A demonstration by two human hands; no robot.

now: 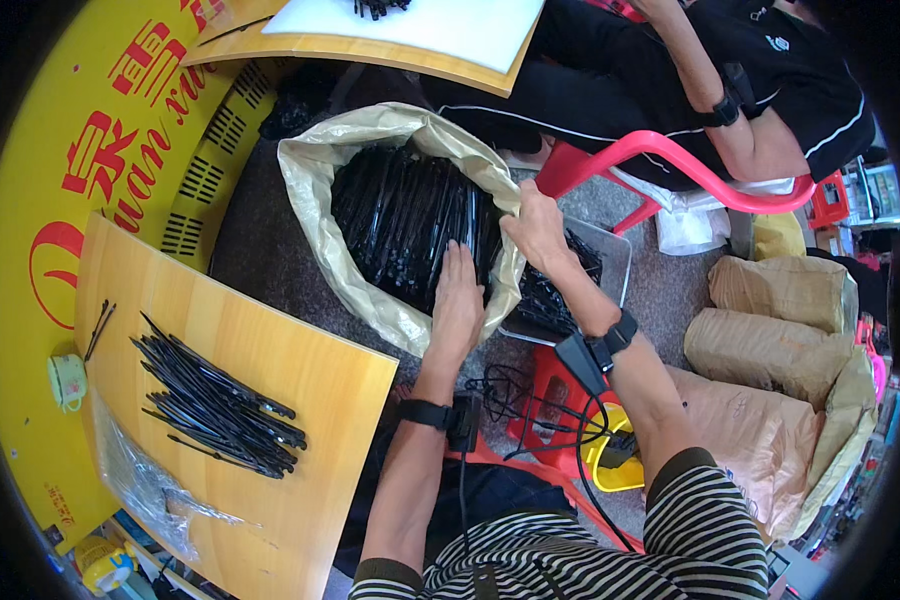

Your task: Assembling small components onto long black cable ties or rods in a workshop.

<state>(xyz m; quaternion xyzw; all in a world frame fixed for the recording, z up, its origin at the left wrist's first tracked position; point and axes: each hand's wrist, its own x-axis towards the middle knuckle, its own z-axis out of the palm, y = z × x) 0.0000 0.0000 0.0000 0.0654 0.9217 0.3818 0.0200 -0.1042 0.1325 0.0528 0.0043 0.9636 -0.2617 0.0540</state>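
Observation:
An open woven sack (pixel 322 165), pale yellow-beige with a rolled rim, stands in front of me. It is filled with long, thin black plastic strips (pixel 400 225), packed lengthwise. My left hand (pixel 455 305) lies over its near side, fingers stretched out and resting on the strips. At the right of the opening, my right hand (pixel 537 232) grips the sack's rim, thumb inside. Beside the sack, partly behind my right forearm, a grey metal tray (pixel 615 262) holds more black pieces. Both wrists wear black straps with small cabled devices.
A wooden table (pixel 270 545) on the left bears a bundle of black strips (pixel 220 400) and a clear plastic bag (pixel 145 490). Another table (pixel 410 72) stands ahead. A red chair (pixel 660 145) and a seated person are at the far right, above several brown sacks (pixel 760 365).

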